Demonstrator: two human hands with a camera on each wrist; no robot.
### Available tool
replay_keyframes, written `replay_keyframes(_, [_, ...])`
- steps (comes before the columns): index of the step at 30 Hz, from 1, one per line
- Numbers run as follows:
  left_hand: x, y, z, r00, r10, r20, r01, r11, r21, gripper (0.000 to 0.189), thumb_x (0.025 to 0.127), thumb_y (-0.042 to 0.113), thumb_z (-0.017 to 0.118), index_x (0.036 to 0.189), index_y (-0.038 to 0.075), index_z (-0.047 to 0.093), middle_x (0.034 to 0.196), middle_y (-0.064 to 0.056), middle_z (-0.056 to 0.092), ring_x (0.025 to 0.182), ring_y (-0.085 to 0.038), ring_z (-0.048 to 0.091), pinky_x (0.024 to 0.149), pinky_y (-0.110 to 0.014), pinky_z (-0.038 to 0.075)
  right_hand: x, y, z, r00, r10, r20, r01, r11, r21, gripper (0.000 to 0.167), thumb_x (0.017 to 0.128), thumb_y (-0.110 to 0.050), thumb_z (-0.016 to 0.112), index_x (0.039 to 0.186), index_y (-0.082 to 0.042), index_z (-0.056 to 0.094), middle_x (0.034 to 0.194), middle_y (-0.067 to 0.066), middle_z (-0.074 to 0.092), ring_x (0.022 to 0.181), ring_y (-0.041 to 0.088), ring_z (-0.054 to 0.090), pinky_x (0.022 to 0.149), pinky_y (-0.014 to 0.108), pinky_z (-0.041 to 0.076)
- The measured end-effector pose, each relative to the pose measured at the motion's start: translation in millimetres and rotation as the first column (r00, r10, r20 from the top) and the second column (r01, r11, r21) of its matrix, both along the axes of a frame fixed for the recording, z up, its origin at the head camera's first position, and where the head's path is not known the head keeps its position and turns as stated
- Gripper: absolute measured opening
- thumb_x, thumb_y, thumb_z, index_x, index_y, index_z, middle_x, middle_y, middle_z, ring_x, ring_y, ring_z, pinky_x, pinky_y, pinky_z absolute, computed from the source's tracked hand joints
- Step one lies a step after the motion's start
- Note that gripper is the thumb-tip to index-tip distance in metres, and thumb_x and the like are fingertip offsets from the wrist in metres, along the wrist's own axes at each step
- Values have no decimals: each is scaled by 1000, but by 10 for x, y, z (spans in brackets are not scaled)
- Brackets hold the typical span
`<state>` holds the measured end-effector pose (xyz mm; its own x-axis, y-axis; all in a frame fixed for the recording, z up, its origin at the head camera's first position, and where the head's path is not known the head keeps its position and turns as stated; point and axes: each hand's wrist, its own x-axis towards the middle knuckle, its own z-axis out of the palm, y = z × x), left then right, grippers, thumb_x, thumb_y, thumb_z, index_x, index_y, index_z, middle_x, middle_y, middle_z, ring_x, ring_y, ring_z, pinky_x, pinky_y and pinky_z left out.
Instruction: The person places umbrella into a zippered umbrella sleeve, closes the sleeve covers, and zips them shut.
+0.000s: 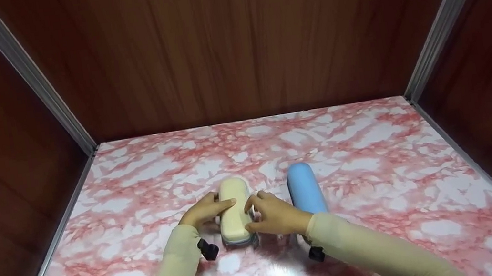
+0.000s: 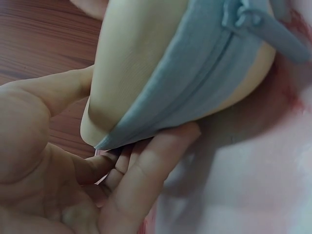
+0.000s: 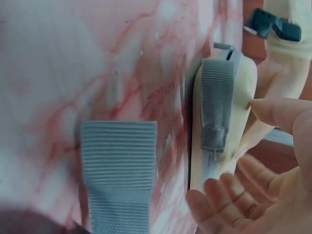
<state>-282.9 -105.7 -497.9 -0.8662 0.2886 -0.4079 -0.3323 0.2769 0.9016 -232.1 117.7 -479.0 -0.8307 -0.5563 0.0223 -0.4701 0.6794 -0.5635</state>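
Note:
A cream zip case (image 1: 235,209) with a grey zipper band lies lengthwise near the middle of the table. My left hand (image 1: 205,210) holds its left side, thumb on the lid. In the left wrist view, the fingers (image 2: 156,170) reach along the lower edge by the zipper band, and a grey zipper pull (image 2: 278,34) shows at the top right. My right hand (image 1: 278,213) is at the right side, thumb touching the case and fingers loosely bent beside it. A grey strap (image 3: 217,105) runs along that side in the right wrist view.
A blue case (image 1: 306,189) lies just right of my right hand, its near end partly hidden by the wrist. Another grey ribbed strap (image 3: 119,170) fills the right wrist foreground. Dark wood panels (image 1: 232,43) enclose the marbled red-and-white table (image 1: 136,182).

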Motion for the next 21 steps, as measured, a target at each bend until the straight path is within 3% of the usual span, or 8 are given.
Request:
replay_keyframes(3, [0, -4, 1, 1000, 7, -10, -7, 1000, 6, 60, 90, 31, 75, 131, -1, 45, 117, -21, 57, 100, -33, 63, 73, -48, 59, 57, -6, -15, 988, 92, -128, -91, 996, 7, 29, 90, -28, 75, 109, -10, 65, 102, 7, 58, 94, 19, 55, 82, 31, 51])
replay_keyframes(6, [6, -7, -1, 1000, 7, -14, -7, 1000, 16, 58, 90, 31, 74, 129, -1, 45, 116, -21, 57, 101, -33, 62, 73, -48, 59, 113, -36, -49, 946, 179, -268, -180, 983, 23, 20, 90, -23, 75, 104, -10, 68, 98, 2, 59, 93, 15, 55, 81, 25, 50])
replay_keyframes(9, [13, -10, -8, 1000, 3, -19, -3, 1000, 16, 59, 90, 30, 74, 130, -3, 45, 117, -21, 57, 102, -33, 61, 74, -48, 58, 154, -98, -89, 871, 251, -423, -244, 967, 70, 16, 88, -20, 77, 99, -12, 70, 95, -1, 58, 89, 13, 53, 78, 21, 48])
replay_keyframes(13, [18, -15, -2, 1000, 7, -20, -6, 1000, 9, 59, 90, 31, 73, 131, -2, 46, 118, -19, 57, 102, -32, 60, 74, -47, 58, 184, -207, -140, 735, 325, -595, -283, 945, 167, 19, 84, -22, 81, 96, -14, 70, 94, -2, 60, 85, 13, 56, 75, 22, 49])
replay_keyframes(16, [18, -15, 8, 1000, 11, -17, -11, 1000, 12, 60, 90, 31, 74, 132, -2, 46, 119, -20, 57, 102, -32, 60, 74, -47, 58, 201, -276, -167, 648, 361, -671, -268, 932, 243, 23, 82, -26, 83, 97, -16, 69, 95, -2, 60, 83, 15, 55, 74, 25, 48])
replay_keyframes(21, [16, -12, 5, 1000, 3, -24, -3, 1000, -11, 61, 90, 31, 73, 133, -3, 45, 118, -20, 57, 101, -32, 61, 73, -43, 58, 233, -362, -190, 540, 403, -738, -181, 913, 366, 22, 84, -32, 79, 98, -18, 68, 94, -2, 60, 83, 15, 54, 71, 26, 47])
